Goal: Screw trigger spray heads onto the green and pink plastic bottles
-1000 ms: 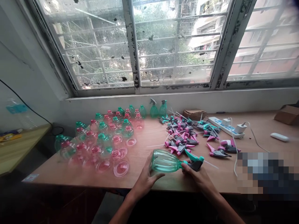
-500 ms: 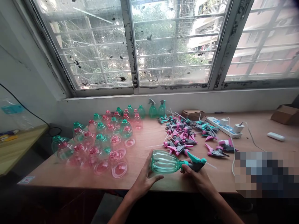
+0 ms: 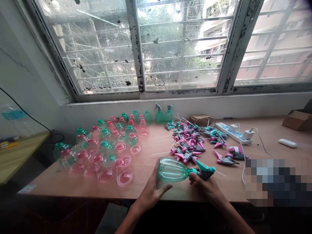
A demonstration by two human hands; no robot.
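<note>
Cupped at the base point(image 3: 162, 170) by the left hand point(image 3: 152, 189), with thumb apart and fingers partly hidden, and pinched about the collar point(image 3: 193, 171) by the right hand point(image 3: 208, 187): green spray bottle point(image 3: 173, 170), over the near part of the worktop point(image 3: 146, 170). Best done, probably, with light pressure on the wall and the collar true to the bottle's axis — no forcing. Held on its side, long axis left to right, nearly level; base leftward, sprayer head point(image 3: 206, 174) rightward, trigger point(image 3: 204, 167) uppermost. Farther out — pink and green bottles point(image 3: 120, 148) at left, loose sprayer heads point(image 3: 187, 154) at right, two upright spray bottles point(image 3: 159, 117) behind
</note>
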